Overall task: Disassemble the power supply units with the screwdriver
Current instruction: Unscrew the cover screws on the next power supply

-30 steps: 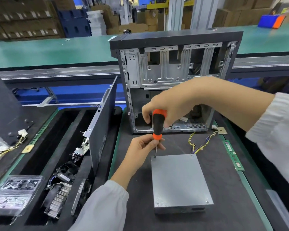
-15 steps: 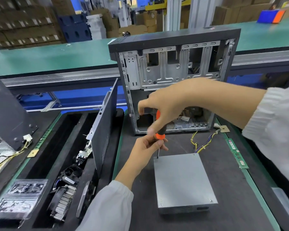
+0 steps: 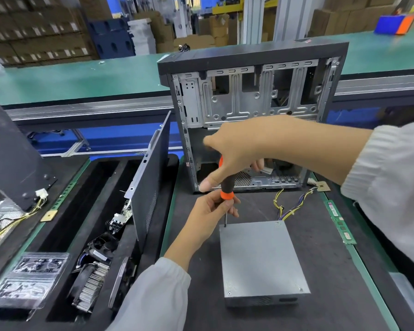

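A grey metal power supply unit (image 3: 261,256) lies flat on the black mat, its yellow and purple wires (image 3: 292,206) trailing toward the case behind it. A black and orange screwdriver (image 3: 227,187) stands upright with its tip on the unit's far left corner. My left hand (image 3: 210,211) pinches the shaft just under the orange collar. My right hand (image 3: 244,151) sits over the handle top, thumb and index finger spread out, the other fingers curled behind the handle.
An open computer case (image 3: 253,111) stands upright behind the unit. A side panel (image 3: 151,177) leans in a black foam tray (image 3: 65,235) holding fans and a heatsink. RAM sticks (image 3: 339,220) lie at right. A bag of parts (image 3: 31,278) sits at lower left.
My right hand has rotated on the handle and its thumb and index finger have spread apart. The left hand keeps its pinch at the shaft. The tip stays on the same corner.
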{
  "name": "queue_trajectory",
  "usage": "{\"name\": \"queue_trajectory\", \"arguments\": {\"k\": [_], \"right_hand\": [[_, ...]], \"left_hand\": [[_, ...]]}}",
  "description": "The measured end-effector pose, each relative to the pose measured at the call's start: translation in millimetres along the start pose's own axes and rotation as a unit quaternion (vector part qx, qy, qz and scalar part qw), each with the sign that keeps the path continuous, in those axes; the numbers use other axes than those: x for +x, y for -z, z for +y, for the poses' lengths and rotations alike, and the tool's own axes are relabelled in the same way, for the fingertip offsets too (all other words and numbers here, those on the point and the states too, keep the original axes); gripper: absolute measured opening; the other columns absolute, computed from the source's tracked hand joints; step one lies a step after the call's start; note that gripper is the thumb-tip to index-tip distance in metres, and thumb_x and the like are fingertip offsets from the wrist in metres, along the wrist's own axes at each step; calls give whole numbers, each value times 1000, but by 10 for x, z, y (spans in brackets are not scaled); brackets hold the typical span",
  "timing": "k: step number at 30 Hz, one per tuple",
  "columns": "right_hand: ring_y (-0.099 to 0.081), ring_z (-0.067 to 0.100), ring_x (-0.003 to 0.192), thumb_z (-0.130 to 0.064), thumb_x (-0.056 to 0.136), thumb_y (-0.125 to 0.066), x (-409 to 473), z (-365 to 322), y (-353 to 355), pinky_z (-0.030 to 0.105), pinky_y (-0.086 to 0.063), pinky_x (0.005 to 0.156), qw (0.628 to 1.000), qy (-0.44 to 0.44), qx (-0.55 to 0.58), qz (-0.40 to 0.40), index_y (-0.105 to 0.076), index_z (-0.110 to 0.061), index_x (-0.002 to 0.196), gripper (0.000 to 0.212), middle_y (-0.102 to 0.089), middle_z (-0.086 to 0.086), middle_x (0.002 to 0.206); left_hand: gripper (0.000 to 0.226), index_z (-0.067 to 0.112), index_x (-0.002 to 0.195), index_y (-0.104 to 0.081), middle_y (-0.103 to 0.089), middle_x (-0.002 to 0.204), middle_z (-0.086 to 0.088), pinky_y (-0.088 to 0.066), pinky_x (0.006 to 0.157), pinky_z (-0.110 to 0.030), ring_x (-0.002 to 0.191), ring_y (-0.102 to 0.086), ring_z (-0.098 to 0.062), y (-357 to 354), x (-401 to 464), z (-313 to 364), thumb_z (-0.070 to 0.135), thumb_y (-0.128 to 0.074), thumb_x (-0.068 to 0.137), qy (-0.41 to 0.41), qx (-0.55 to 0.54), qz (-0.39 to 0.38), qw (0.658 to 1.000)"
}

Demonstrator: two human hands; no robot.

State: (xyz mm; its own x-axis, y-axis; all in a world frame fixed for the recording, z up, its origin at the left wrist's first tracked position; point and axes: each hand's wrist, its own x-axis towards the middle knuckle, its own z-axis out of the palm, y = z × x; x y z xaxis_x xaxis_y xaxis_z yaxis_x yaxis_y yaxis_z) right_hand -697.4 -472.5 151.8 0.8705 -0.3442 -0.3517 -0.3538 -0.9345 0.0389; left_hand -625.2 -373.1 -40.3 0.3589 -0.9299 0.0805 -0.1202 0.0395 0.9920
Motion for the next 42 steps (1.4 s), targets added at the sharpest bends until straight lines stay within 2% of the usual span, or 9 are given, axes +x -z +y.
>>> {"name": "queue_trajectory", "arguments": {"k": [3,6,10,15,20,27,32,37,42], "right_hand": [[-67,24,54,-69,89,-36,83,-32,-147,28,-46,50,997,-2,-64,45,-50,-5,77,67,-63,6,48],[-64,27,81,-34,97,-50,126,-3,-115,33,-49,61,995,77,-67,16,-52,-14,101,20,-61,9,97],[-66,23,79,-64,77,-63,80,62,-4,28,-48,59,997,66,-21,-31,-43,-31,124,61,-48,-1,99],[-63,20,47,-60,94,-38,166,-20,-159,24,-42,45,998,-8,-48,28,-53,-6,78,58,-57,1,36],[-58,15,78,-29,86,-68,99,60,60,26,-47,60,992,79,20,-93,-44,-32,121,43,-51,0,103],[-59,20,35,-63,93,-36,93,-50,-89,32,-54,57,997,-53,-56,-7,-44,-4,72,63,-56,7,41],[-59,22,80,-30,86,-67,56,19,15,29,-49,60,995,66,-56,-56,-47,-30,122,41,-45,2,108],[-67,22,49,-80,73,-48,27,-20,2,29,-53,49,999,-36,5,6,-53,-6,106,81,-64,8,74],[-65,21,68,-37,95,-53,86,-2,-28,32,-53,62,997,23,-71,-13,-57,-8,101,29,-64,9,85]], "left_hand": [[14,10,94,-67,-69,75,5,-53,87,-27,79,-68,-18,8,-15,11,6,-54,97,3,-6,5,1000],[13,8,95,-66,-70,77,6,-51,81,-19,81,-69,-14,10,-28,20,6,-54,97,7,-16,4,1000],[15,6,96,-66,-70,74,7,-50,81,-17,80,-69,-14,-4,-19,26,8,-51,99,15,-9,-2,1000],[17,12,95,-67,-66,74,-2,-51,84,-21,81,-69,-20,6,-36,16,10,-51,100,21,-11,-6,1000],[14,19,95,-69,-70,79,-3,-52,85,-19,85,-70,-18,3,3,41,15,-57,97,36,3,-6,999],[12,14,92,-66,-70,80,1,-51,93,-28,86,-69,-20,-10,-8,55,13,-56,97,32,-1,-15,999],[14,16,91,-65,-69,76,1,-52,83,-19,84,-71,-18,1,0,33,13,-54,98,33,-6,-4,999],[13,13,94,-67,-68,79,-3,-52,91,-26,85,-70,-20,9,7,29,13,-55,98,27,-10,-20,999],[12,16,91,-66,-69,81,-1,-51,87,-22,85,-70,-19,8,10,23,15,-56,97,26,-10,-23,999]]}}
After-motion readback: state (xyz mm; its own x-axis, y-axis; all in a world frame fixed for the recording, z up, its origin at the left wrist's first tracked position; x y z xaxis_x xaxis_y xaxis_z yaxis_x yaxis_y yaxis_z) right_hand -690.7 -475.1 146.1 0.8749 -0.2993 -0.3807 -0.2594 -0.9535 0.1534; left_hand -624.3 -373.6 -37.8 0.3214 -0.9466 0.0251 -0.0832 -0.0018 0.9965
